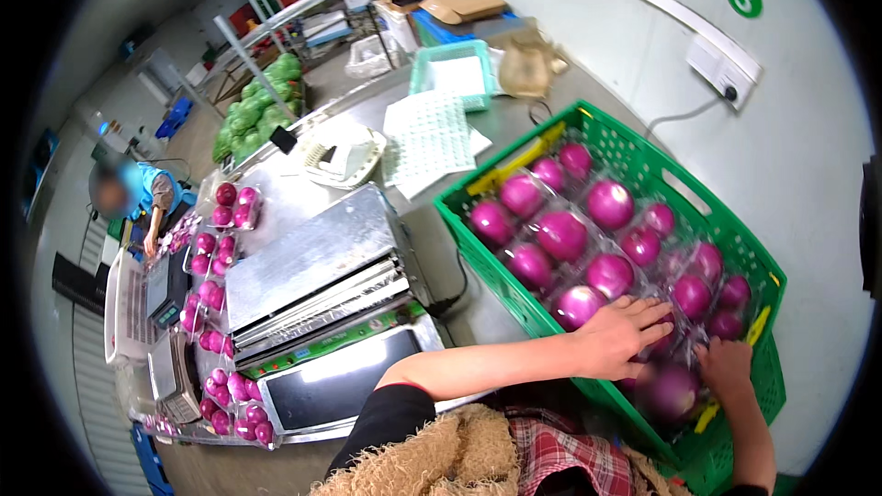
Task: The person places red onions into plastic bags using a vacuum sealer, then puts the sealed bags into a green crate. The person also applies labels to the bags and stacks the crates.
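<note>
A green plastic crate [513, 289] with yellow handles stands before me, holding purple-red onions [561, 235] in clear plastic packs. My left hand [623, 334] lies over onions near the crate's close end, fingers spread on the plastic wrap. Beside it on the right, my right hand [723, 365] has its fingers bent down at the edge of a pack inside the crate; whether it grips the wrap cannot be made out. One blurred onion [667, 389] sits between and below both hands.
Left of the crate stand a metal-topped wrapping machine [310, 255] and a scale [169, 289]. Packed onions [213, 296] line the table. Beyond are a white basket [344, 155], a teal basket [490, 76] and label sheets [427, 138]. A co-worker [148, 186] is at far left. A power cable [682, 114] runs behind the crate.
</note>
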`<state>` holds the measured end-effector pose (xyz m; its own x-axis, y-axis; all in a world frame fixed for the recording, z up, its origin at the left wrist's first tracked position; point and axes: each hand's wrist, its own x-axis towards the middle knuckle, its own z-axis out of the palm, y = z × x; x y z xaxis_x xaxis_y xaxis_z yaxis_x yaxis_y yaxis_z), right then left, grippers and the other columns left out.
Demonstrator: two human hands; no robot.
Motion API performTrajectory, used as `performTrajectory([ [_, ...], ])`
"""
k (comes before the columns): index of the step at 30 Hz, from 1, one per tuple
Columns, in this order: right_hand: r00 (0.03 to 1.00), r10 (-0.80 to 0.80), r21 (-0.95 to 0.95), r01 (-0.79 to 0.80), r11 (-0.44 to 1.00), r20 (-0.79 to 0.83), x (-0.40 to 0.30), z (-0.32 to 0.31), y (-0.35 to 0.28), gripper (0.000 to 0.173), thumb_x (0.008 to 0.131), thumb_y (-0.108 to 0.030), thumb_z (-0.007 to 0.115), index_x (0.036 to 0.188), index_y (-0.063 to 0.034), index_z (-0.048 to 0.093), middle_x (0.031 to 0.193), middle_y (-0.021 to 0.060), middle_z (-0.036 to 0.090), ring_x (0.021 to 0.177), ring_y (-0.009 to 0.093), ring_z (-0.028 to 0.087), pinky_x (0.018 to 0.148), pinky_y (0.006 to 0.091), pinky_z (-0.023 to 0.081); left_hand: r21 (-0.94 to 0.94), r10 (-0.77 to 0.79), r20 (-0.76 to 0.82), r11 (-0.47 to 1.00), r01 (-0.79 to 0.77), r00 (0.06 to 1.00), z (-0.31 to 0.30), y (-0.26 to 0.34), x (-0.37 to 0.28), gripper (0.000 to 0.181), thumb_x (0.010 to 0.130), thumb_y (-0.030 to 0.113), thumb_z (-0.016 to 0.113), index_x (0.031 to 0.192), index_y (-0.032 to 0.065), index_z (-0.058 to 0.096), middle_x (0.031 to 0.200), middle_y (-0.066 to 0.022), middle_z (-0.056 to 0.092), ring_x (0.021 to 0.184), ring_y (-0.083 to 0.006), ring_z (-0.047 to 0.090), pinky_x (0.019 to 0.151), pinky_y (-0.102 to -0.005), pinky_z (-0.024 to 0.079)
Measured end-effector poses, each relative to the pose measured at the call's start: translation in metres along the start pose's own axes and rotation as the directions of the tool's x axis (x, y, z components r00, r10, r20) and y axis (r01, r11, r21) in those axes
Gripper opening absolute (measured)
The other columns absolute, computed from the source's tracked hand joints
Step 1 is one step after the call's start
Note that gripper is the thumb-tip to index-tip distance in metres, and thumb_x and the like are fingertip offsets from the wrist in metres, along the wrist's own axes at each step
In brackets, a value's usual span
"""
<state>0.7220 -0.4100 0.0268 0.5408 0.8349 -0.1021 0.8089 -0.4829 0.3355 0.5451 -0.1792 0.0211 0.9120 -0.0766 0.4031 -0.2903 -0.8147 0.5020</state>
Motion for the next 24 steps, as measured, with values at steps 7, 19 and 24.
performTrajectory([
  [7,0.769,0.456,0.367,-0.307,0.878,-0.449,-0.011,0.002,0.012,0.017,0.086,-0.02,0.061,0.08,-0.0044,0.059,0.065,0.0103,0.057,0.054,0.023,0.054,0.048,0.0344,0.04,0.091,-0.598,-0.591,0.618,0.781,0.541,-0.175,-0.168,-0.108,0.041,0.076,0.034,0.067,0.103,0.0035,0.063,0.099,-0.0164,0.065,0.092,-0.0288,0.062,0.079,-0.0371,0.049],
  [19,0.659,0.686,0.601,-0.423,0.678,-0.31,-0.009,0.008,0.029,0.022,0.095,-0.017,0.049,0.087,0.0024,0.054,0.065,0.0095,0.044,0.055,0.013,0.037,0.049,0.0294,0.034,-0.134,-0.91,-0.318,-0.234,0.963,-0.266,-0.204,-0.459,-0.161,0.063,0.077,0.039,0.058,0.123,-0.0002,0.044,0.125,-0.0184,0.051,0.112,-0.032,0.053,0.09,-0.045,0.044],
  [24,0.74,0.583,0.475,-0.402,0.783,-0.335,0.006,-0.01,0.006,0.022,0.094,-0.017,0.049,0.086,0.0029,0.054,0.062,0.0103,0.044,0.052,0.015,0.036,0.048,0.0303,0.033,-0.107,-0.909,-0.217,-0.339,0.935,-0.355,-0.213,-0.488,-0.184,0.054,0.075,0.035,0.06,0.121,0.0064,0.054,0.126,-0.015,0.053,0.113,-0.0367,0.052,0.088,-0.0549,0.042],
])
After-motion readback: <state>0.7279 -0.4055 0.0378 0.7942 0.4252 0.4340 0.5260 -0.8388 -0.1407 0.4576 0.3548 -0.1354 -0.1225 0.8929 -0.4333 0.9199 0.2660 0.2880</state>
